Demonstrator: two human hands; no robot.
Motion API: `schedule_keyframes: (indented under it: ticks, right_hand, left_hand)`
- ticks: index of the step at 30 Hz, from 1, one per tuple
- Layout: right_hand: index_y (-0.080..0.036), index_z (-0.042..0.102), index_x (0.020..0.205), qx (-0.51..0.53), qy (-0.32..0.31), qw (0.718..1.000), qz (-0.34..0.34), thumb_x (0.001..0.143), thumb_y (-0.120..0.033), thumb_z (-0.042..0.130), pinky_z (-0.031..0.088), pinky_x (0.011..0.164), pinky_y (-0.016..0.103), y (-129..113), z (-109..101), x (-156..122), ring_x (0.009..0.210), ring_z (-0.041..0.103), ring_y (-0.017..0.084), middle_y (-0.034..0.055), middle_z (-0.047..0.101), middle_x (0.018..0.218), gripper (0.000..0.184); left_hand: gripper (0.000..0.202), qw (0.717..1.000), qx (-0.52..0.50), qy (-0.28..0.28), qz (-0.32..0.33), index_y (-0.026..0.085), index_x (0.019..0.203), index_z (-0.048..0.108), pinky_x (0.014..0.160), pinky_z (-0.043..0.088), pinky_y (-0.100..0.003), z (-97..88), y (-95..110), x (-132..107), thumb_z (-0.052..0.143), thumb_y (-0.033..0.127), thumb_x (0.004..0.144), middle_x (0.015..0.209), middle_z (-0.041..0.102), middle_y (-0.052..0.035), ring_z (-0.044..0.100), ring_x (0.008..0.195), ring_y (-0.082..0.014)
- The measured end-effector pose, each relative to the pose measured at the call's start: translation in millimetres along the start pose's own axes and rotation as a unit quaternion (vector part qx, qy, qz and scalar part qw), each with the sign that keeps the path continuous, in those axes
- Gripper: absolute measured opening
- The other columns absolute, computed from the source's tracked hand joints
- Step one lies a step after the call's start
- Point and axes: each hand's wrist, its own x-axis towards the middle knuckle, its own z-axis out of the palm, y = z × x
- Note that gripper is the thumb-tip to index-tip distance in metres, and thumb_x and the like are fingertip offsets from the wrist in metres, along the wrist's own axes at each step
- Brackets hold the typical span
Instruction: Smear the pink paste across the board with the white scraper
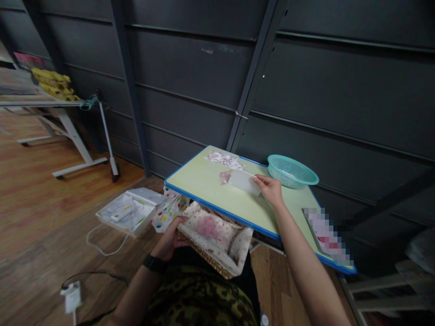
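Note:
My right hand (pixel 270 188) is closed on a white flat card-like scraper (pixel 244 182) that rests on the pale green table top (pixel 204 181), beside a small pinkish pile (pixel 224 175). A larger heap of pink-white bits (pixel 222 159) lies further back. My left hand (pixel 171 237) grips the edge of a wicker basket (pixel 217 242) lined with patterned cloth, held just below the table's near edge. Pink bits lie inside the basket.
A teal plastic bowl (pixel 291 170) stands at the table's back right. A printed sheet (pixel 326 235) lies at its right end. On the wood floor, an open white box (pixel 127 212), a cable and plug (pixel 71 296). Another table (pixel 50 102) with yellow items stands far left.

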Motion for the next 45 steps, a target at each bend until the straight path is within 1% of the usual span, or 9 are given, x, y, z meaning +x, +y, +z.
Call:
schedule_keyframes:
  ticks: [5,10,16,22,28,34,36,40,45]
  right_hand:
    - [-0.017,0.086,0.083,-0.016,0.016,1.000,0.000,0.074,-0.070,0.069,0.055,0.071,0.040,-5.8,0.4,-2.4,0.081,0.075,0.032,0.0165,0.083,0.094,0.056]
    - [-0.014,0.085,0.078,-0.015,-0.007,0.999,0.036,0.069,-0.070,0.069,0.046,0.057,0.034,-10.9,-1.3,-2.1,0.064,0.065,0.025,0.0125,0.079,0.075,0.059]
    - [-0.014,0.082,0.072,0.013,0.017,0.996,0.089,0.063,-0.067,0.072,0.045,0.061,0.034,-9.5,-5.7,3.1,0.067,0.063,0.025,0.0121,0.076,0.073,0.056]
    - [-0.014,0.083,0.074,0.057,-0.104,0.987,0.111,0.057,-0.065,0.081,0.042,0.057,0.032,-14.4,-2.8,-1.3,0.061,0.058,0.020,0.0094,0.075,0.070,0.054]
    - [-0.014,0.082,0.075,0.072,-0.103,0.984,0.130,0.054,-0.071,0.083,0.035,0.050,0.028,-21.2,-1.9,-4.1,0.055,0.051,0.016,0.0075,0.071,0.064,0.061]
    - [-0.013,0.082,0.081,0.109,-0.266,0.946,0.151,0.053,-0.071,0.088,0.035,0.048,0.026,-31.5,-0.1,-12.2,0.052,0.050,0.013,0.0038,0.068,0.062,0.065]
    - [-0.013,0.082,0.082,0.126,-0.266,0.943,0.155,0.053,-0.071,0.090,0.036,0.049,0.026,-31.7,-0.7,-12.1,0.054,0.052,0.013,0.0048,0.069,0.064,0.065]
    - [-0.012,0.082,0.081,0.127,-0.218,0.953,0.166,0.053,-0.071,0.090,0.036,0.050,0.026,-30.1,-3.8,-9.4,0.055,0.053,0.014,0.0067,0.071,0.067,0.066]
    - [-0.012,0.083,0.081,0.126,-0.262,0.940,0.178,0.050,-0.068,0.092,0.038,0.050,0.026,-30.9,-4.4,-9.9,0.054,0.055,0.015,0.0074,0.073,0.066,0.065]
  left_hand:
    - [0.022,1.000,0.007,-0.012,0.001,0.019,0.094,0.066,0.056,0.062,-0.034,-1.4,-0.7,0.2,0.071,0.036,0.082,0.065,0.069,-0.0019,0.068,0.056,-0.0212]
    - [0.021,1.000,0.001,-0.010,0.002,0.019,0.097,0.065,0.056,0.063,-0.034,-0.4,0.7,-1.3,0.068,0.034,0.084,0.063,0.068,-0.0010,0.068,0.055,-0.0210]
    - [0.021,1.000,0.005,-0.001,-0.006,0.018,0.096,0.066,0.057,0.064,-0.037,0.0,1.6,-1.8,0.068,0.034,0.083,0.066,0.071,-0.0033,0.070,0.057,-0.0229]
    - [0.022,1.000,0.012,-0.020,-0.005,0.018,0.096,0.067,0.061,0.064,-0.037,-1.7,1.9,-1.7,0.068,0.036,0.083,0.071,0.074,-0.0055,0.072,0.060,-0.0244]
    - [0.028,0.999,0.007,-0.033,0.001,0.019,0.098,0.068,0.062,0.063,-0.038,-5.2,-0.9,0.7,0.074,0.037,0.078,0.070,0.072,-0.0040,0.072,0.062,-0.0251]
    - [0.023,1.000,0.012,-0.024,-0.001,0.021,0.096,0.068,0.061,0.063,-0.036,-3.5,0.6,-0.7,0.072,0.037,0.081,0.068,0.071,-0.0030,0.072,0.062,-0.0243]
    - [0.020,1.000,0.013,-0.021,-0.001,0.020,0.093,0.067,0.059,0.062,-0.036,-2.5,1.8,-1.8,0.070,0.037,0.081,0.068,0.071,-0.0036,0.072,0.062,-0.0243]
    - [0.022,1.000,0.009,-0.021,-0.001,0.019,0.093,0.066,0.059,0.063,-0.036,-2.4,1.6,-2.2,0.071,0.037,0.080,0.067,0.070,-0.0039,0.071,0.060,-0.0243]
    - [0.026,1.000,0.003,-0.016,0.001,0.020,0.096,0.067,0.057,0.062,-0.035,-4.2,-0.7,0.3,0.075,0.037,0.078,0.067,0.069,-0.0020,0.070,0.058,-0.0235]
